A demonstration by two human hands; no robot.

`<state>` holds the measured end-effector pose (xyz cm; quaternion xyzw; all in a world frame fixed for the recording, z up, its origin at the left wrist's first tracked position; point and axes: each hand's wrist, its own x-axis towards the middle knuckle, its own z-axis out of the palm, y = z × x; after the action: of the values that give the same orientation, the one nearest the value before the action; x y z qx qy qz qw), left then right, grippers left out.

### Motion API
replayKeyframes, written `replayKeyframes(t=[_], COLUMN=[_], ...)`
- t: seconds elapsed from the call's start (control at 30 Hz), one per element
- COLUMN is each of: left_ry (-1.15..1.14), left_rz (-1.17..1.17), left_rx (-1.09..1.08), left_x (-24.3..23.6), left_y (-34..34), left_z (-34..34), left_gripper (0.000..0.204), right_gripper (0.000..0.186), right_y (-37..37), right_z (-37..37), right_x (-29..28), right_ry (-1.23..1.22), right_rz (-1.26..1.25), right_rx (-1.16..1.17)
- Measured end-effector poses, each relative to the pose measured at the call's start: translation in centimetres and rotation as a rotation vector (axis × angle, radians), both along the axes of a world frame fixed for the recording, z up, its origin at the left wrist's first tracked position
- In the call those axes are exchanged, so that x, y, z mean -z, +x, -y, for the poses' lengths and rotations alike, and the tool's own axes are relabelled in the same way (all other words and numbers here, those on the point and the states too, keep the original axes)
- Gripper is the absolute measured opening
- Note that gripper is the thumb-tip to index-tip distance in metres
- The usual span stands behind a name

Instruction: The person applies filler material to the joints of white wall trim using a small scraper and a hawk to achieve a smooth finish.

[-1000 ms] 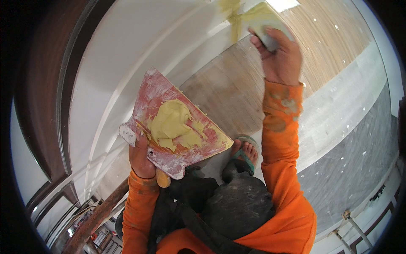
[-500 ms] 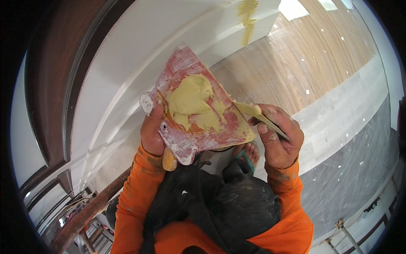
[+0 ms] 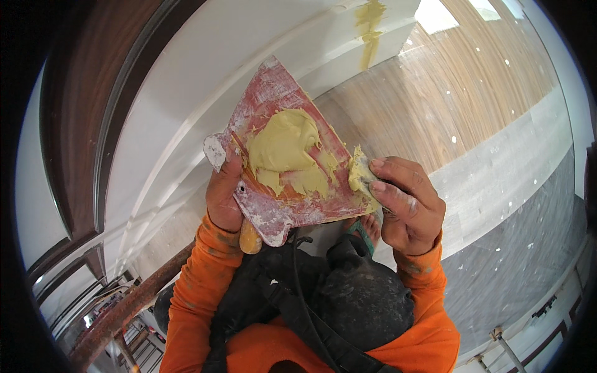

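Observation:
In my left hand (image 3: 225, 196) is a red, chalk-smeared putty board (image 3: 270, 87), its fingers wrapped round the left edge. A thick mound of yellow putty (image 3: 283, 143) lies on the board's middle, with thinner smears toward the right corner. A rounded yellow handle (image 3: 250, 238) pokes out below the board by that hand; what it belongs to is hidden. My right hand (image 3: 413, 205) pinches a small putty-coated scraper blade (image 3: 359, 171) against the board's right edge. Most of that blade is covered by putty and fingers.
To the left runs a white moulded wall (image 3: 168, 93) beside a dark wood frame (image 3: 74, 124). A yellow putty patch (image 3: 370, 31) marks the wall ahead. Below lies a wood-look floor (image 3: 472, 99) with white specks. A rusty pipe rail (image 3: 134, 304) crosses at the lower left.
My right hand has turned the scraper, so its putty-covered face now stands more upright at the board's right edge. The board and my left hand have barely moved.

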<state>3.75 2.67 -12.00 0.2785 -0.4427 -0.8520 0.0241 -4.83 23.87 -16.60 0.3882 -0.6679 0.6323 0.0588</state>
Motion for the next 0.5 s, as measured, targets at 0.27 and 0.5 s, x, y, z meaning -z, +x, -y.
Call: replayKeyframes(t=[0.27, 0.5], left_ry=[0.002, -0.156], left_rz=[-0.066, -0.043], left_rx=[-0.001, -0.028], left_x=[0.4, 0.4], left_y=[0.7, 0.4], left_z=[0.7, 0.3], left_gripper=[0.056, 0.056], right_gripper=[0.036, 0.044], right_y=[-1.1, -2.4], right_z=[-0.2, -2.1], right_x=[-0.2, 0.4], right_ry=[0.209, 0.189], right_rz=[-0.183, 0.085], right_rx=[0.038, 0.159])
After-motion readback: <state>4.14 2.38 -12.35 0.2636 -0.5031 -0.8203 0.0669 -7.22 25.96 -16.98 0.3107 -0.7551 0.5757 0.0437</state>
